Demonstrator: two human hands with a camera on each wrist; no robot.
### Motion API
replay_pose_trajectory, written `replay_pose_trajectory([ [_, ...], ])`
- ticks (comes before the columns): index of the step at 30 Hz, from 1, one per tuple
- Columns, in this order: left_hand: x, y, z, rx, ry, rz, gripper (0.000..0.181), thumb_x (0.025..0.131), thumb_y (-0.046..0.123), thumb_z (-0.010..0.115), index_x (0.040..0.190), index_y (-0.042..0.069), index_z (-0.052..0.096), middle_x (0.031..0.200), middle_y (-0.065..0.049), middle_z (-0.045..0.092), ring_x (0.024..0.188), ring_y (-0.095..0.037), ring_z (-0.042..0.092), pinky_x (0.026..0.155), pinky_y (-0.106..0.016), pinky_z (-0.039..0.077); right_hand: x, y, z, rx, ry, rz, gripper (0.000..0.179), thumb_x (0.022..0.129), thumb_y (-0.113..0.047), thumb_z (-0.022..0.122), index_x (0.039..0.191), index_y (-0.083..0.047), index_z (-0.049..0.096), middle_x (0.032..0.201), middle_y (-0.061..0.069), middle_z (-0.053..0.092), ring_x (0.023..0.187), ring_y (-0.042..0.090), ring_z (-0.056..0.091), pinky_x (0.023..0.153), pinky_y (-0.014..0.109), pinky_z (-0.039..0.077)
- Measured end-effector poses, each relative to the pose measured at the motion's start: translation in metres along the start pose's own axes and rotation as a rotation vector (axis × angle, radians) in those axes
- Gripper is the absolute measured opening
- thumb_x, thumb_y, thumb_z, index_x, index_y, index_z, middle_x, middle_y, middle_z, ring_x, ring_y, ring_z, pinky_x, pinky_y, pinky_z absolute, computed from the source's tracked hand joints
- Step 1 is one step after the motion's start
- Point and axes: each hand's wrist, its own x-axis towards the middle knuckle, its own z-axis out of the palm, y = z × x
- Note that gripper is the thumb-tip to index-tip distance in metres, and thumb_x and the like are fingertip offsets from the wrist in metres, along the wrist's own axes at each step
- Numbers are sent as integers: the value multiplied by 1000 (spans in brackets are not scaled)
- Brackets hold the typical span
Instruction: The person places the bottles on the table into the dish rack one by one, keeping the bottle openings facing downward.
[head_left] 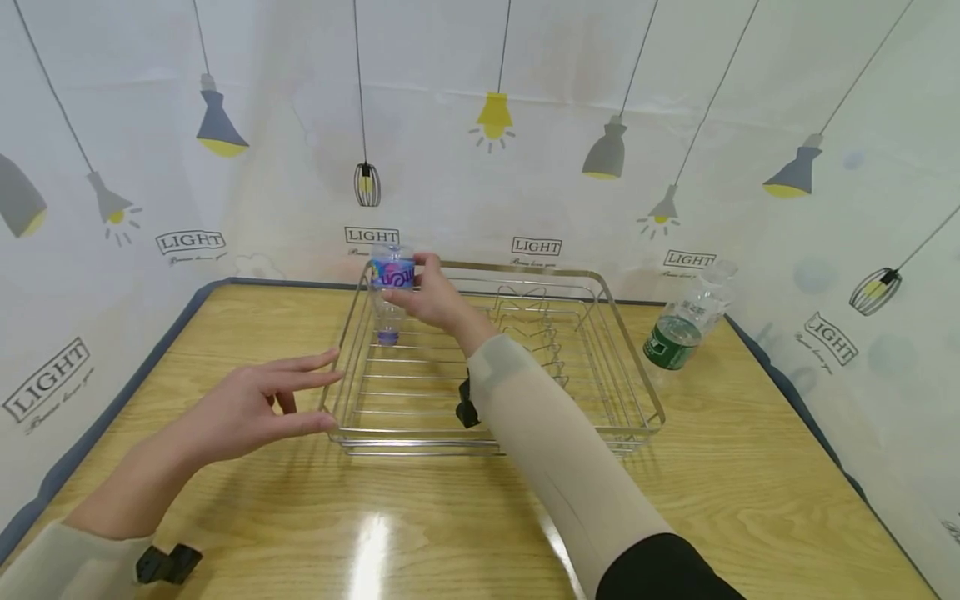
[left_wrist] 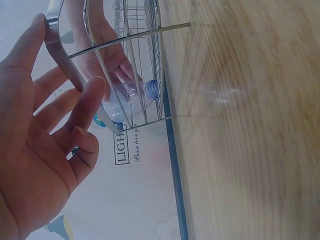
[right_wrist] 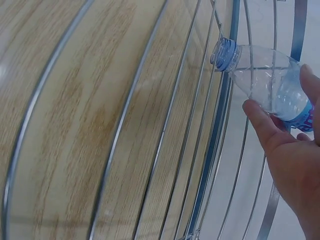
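My right hand (head_left: 435, 298) holds a clear plastic bottle (head_left: 390, 310) with a blue and purple label, thumb and fingers about its sides. The bottle is upside down, its blue neck end (right_wrist: 225, 54) low among the wires at the back left of a metal wire dish rack (head_left: 431, 432). Along the left side of the rack, my left hand (head_left: 258, 408) touches the flat rim with fingertips and thumb spread apart. The left wrist view shows the left fingers (left_wrist: 92, 100) at the rim and the bottle behind the wires.
Right of the rack, another clear bottle (head_left: 686, 321) with a green label stands on the wooden table (head_left: 750, 467). Heart-shaped wire dividers (head_left: 551, 333) rise inside the rack. A white curtain (head_left: 450, 50) printed with lamps hangs behind and along both sides.
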Motion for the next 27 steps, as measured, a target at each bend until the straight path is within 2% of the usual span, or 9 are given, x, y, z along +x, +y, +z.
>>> replay_pose_trajectory([
  [7,2,2,-1,17,2,4,59,97,39,86,150,19,70,165,-8,57,81,2,64,61,-24,52,1,1,-3,27,-21,14,95,103,-20,80,172,-13,16,154,25,55,127,37,67,106,51,61],
  [18,1,2,-2,0,-5,-19,60,97,39,85,150,17,69,166,-9,56,81,0,64,60,-25,52,5,1,-3,-6,-64,8,89,104,-16,77,172,-9,20,141,23,60,121,41,71,102,47,63],
  [22,0,3,-1,-4,-13,-14,60,97,40,85,150,16,69,166,-9,56,81,1,64,61,-25,52,4,1,-3,-19,-84,36,87,106,-17,74,172,-10,18,144,22,58,122,36,70,103,44,63],
  [27,1,3,-3,8,-9,-7,60,96,40,86,149,16,70,165,-8,57,81,1,63,61,-25,51,3,0,-5,-3,-86,49,88,106,-18,74,173,-11,17,149,23,56,125,38,69,107,48,61],
])
